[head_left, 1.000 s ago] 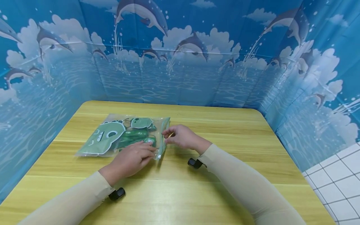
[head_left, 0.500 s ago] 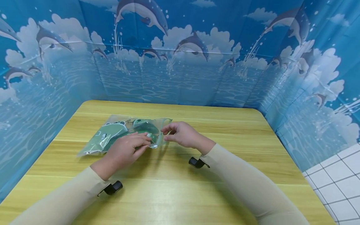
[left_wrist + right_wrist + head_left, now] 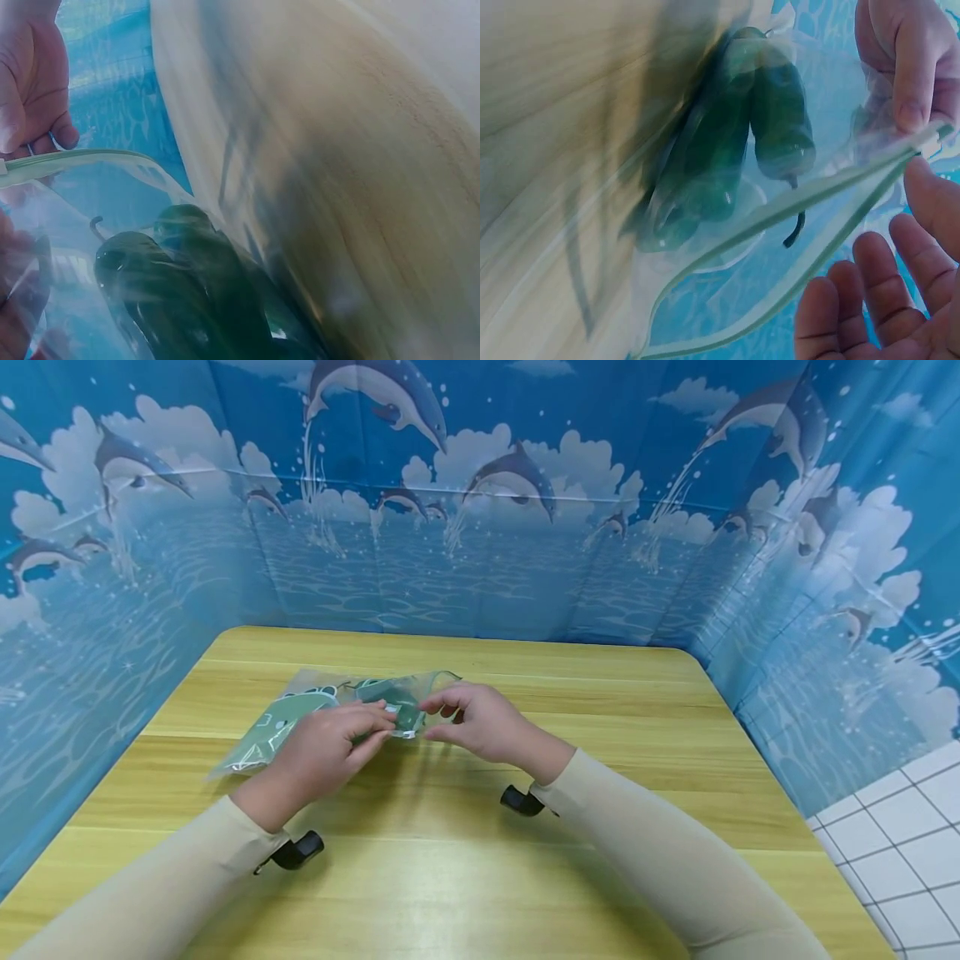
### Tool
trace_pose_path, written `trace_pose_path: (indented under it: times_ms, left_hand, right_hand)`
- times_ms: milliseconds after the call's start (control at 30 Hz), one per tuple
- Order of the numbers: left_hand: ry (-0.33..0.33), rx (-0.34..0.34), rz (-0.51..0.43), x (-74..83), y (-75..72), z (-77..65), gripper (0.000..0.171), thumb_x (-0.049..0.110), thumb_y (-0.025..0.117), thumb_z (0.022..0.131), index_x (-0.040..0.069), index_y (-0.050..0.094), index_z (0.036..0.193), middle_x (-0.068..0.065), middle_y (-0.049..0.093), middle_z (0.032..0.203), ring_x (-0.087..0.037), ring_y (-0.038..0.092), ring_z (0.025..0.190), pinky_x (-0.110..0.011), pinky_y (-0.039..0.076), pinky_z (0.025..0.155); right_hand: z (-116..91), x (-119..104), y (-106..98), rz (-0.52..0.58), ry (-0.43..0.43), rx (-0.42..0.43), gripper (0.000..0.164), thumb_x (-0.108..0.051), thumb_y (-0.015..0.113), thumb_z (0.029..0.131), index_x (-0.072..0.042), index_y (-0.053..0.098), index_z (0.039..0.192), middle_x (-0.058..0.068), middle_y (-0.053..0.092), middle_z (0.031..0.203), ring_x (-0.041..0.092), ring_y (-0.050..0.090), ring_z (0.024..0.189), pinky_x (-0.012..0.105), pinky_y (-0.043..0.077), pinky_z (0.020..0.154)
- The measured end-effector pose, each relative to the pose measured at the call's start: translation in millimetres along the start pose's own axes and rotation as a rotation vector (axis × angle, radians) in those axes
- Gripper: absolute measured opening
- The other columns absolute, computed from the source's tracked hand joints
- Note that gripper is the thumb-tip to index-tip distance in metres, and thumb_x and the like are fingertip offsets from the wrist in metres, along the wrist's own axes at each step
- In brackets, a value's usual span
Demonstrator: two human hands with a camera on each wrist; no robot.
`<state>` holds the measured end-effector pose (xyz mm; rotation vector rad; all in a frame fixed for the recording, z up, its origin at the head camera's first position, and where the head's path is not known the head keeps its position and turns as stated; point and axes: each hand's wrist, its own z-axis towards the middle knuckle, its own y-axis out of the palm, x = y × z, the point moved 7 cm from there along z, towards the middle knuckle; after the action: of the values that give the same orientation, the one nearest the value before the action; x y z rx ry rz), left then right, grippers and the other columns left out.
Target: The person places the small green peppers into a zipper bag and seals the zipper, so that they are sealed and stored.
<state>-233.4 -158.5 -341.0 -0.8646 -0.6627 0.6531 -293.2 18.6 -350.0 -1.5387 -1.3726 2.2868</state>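
Observation:
A clear zip bag (image 3: 258, 739) with a green cartoon print lies on the table, its mouth end raised toward me. Long green peppers (image 3: 780, 124) with a dark curled stem show through the plastic in both wrist views. My left hand (image 3: 318, 747) pinches the bag near its mouth, thumb below and fingers on top. At the right of the mouth is my right hand (image 3: 487, 722), thumb and fingers apart. The right wrist view shows the two green zip strips (image 3: 810, 199) spread apart, with my right thumb (image 3: 934, 195) close to their upper end.
The yellow wood-grain table (image 3: 525, 860) has rounded far corners. A blue dolphin-print curtain (image 3: 480, 568) stands around its back and sides. White floor tiles (image 3: 915, 827) show at the lower right. Black wrist cameras (image 3: 297, 850) hang under both sleeves.
The bag's mouth end has lifted off the table and its strips have parted. My left hand has drawn back leftward with its side of the bag; my right hand has stayed near the mouth.

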Motion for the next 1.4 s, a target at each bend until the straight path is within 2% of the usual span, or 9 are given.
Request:
trace_pose_path:
  times_ms: [167,267,400,500,600,733,1033,1400]
  left_hand:
    - [0.005,0.009,0.026,1.8,-2.8,0.3,0.017,0.019,0.073,0.100,0.012,0.082,0.113,-0.004,0.081,0.118,-0.026,0.075,0.116,-0.048,0.063,0.093]
    - [0.008,0.015,0.038,2.6,-4.3,0.8,0.017,0.020,0.073,0.100,0.013,0.082,0.112,-0.003,0.081,0.115,-0.026,0.077,0.112,-0.047,0.064,0.090]
    - [0.021,0.030,0.056,3.8,-5.9,1.6,0.015,0.020,0.074,0.099,0.013,0.082,0.111,-0.003,0.082,0.111,-0.024,0.078,0.105,-0.044,0.065,0.084]
    - [0.032,0.043,0.072,5.0,-6.6,2.3,0.014,0.019,0.076,0.098,0.014,0.082,0.109,-0.003,0.082,0.108,-0.023,0.078,0.101,-0.043,0.065,0.082]
    - [0.040,0.050,0.086,6.1,-6.7,2.9,0.013,0.020,0.077,0.097,0.015,0.083,0.108,-0.002,0.082,0.107,-0.022,0.079,0.099,-0.042,0.065,0.080]
    - [0.045,0.050,0.090,7.8,-6.0,4.5,0.012,0.021,0.077,0.097,0.015,0.083,0.106,-0.002,0.082,0.105,-0.021,0.079,0.098,-0.041,0.065,0.079]
    - [0.059,0.083,0.062,10.3,-3.8,6.4,0.010,0.022,0.078,0.096,0.017,0.083,0.103,0.002,0.082,0.097,-0.016,0.078,0.088,-0.037,0.065,0.076]
    - [0.092,0.115,0.061,12.9,-0.4,6.0,0.010,0.023,0.080,0.094,0.017,0.085,0.101,0.003,0.082,0.094,-0.015,0.077,0.086,-0.037,0.065,0.075]
  right_hand:
    - [-4.5,-11.0,-0.8,-0.046,-0.071,0.040,0.036,-0.023,0.083,0.093,-0.017,0.076,0.128,-0.004,0.069,0.112,0.013,0.059,0.099,0.030,0.057,0.082]
    - [-6.2,-16.3,-0.1,-0.065,-0.117,0.053,0.036,-0.022,0.083,0.093,-0.015,0.076,0.127,-0.002,0.068,0.112,0.017,0.059,0.088,0.034,0.058,0.077]
    - [-8.3,-22.2,1.8,-0.103,-0.184,0.071,0.033,-0.021,0.083,0.093,-0.015,0.077,0.125,0.000,0.071,0.121,0.019,0.066,0.097,0.039,0.060,0.083]
    - [-9.9,-25.8,3.5,-0.140,-0.230,0.089,0.031,-0.022,0.083,0.093,-0.016,0.078,0.123,-0.001,0.073,0.126,0.017,0.065,0.117,0.039,0.059,0.097]
    - [-11.6,-28.5,4.9,-0.167,-0.266,0.110,0.029,-0.023,0.082,0.093,-0.016,0.079,0.121,-0.001,0.074,0.125,0.018,0.065,0.120,0.038,0.057,0.102]
    - [-12.3,-28.3,6.6,-0.184,-0.296,0.137,0.026,-0.022,0.082,0.093,-0.016,0.079,0.118,-0.001,0.076,0.121,0.017,0.066,0.117,0.035,0.057,0.101]
    - [-13.8,-24.5,9.3,-0.152,-0.312,0.162,0.017,-0.020,0.078,0.096,-0.014,0.081,0.112,-0.002,0.079,0.111,0.019,0.071,0.107,0.030,0.059,0.088]
    - [-13.9,-15.5,11.7,-0.093,-0.263,0.161,0.018,-0.020,0.076,0.098,-0.014,0.081,0.114,0.000,0.079,0.111,0.016,0.071,0.103,0.044,0.062,0.081]
